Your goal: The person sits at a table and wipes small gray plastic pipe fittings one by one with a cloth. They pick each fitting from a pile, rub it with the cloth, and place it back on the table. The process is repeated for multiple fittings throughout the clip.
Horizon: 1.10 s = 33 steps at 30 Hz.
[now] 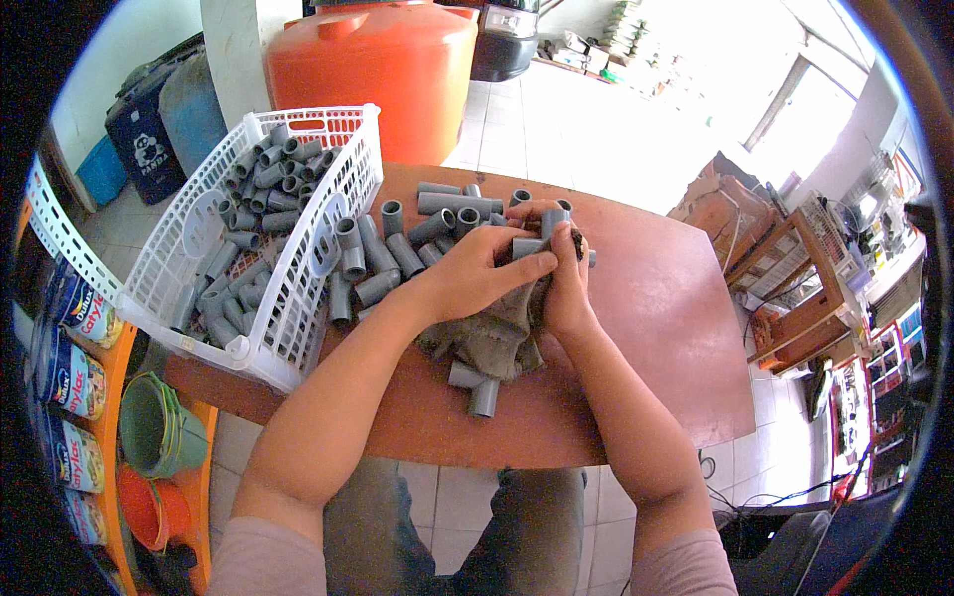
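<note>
Both my hands are raised together over the middle of the table, around a grey PVC pipe fitting (552, 222). My left hand (477, 267) grips the fitting's lower side arm, thumb pointing right. On the right, my right hand (568, 287) closes round the same fitting and a grey-brown rag (496, 339), whose folds hang below my palms. Fingers hide part of the fitting. Under the rag lies a grey PVC tee fitting (477, 389), partly covered. Several loose grey pipe fittings (406, 253) lie beyond and left of my left hand, some standing on end.
A white plastic crate (246, 350) full of grey fittings stands at the table's left. The brown table (656, 328) has a curved edge near my legs. Beyond stands an orange tank (373, 71). Paint cans (78, 376) and buckets (160, 425) sit on an orange rack at left.
</note>
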Each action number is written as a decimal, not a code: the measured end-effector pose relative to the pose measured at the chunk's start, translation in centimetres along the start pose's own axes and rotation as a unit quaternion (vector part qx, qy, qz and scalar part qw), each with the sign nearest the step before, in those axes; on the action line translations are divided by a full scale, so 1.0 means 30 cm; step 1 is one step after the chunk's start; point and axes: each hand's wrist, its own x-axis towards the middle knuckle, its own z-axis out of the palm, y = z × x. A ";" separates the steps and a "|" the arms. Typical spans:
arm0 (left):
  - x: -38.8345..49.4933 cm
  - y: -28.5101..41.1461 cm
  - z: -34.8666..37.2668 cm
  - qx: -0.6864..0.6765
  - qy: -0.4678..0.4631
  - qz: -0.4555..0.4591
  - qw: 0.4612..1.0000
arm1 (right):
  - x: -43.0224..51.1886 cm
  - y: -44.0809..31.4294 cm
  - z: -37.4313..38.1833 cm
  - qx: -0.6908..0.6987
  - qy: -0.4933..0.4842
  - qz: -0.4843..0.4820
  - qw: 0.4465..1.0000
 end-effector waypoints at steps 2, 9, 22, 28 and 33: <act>0.002 -0.015 0.002 -0.052 0.013 -0.001 0.999 | 0.002 0.009 -0.004 -0.004 0.005 -0.007 1.000; 0.004 -0.037 -0.010 -0.128 0.103 0.040 0.986 | -0.003 0.006 -0.009 -0.073 -0.049 -0.072 0.994; 0.005 -0.004 -0.015 -0.345 0.085 -0.059 0.933 | -0.004 0.007 0.001 -0.229 -0.044 -0.132 0.963; 0.000 -0.018 -0.028 -0.362 0.102 -0.111 0.920 | -0.001 -0.013 0.010 -0.231 -0.058 -0.157 0.959; 0.004 -0.025 -0.036 -0.372 0.103 -0.097 0.917 | 0.005 -0.016 0.008 -0.261 -0.068 -0.192 0.944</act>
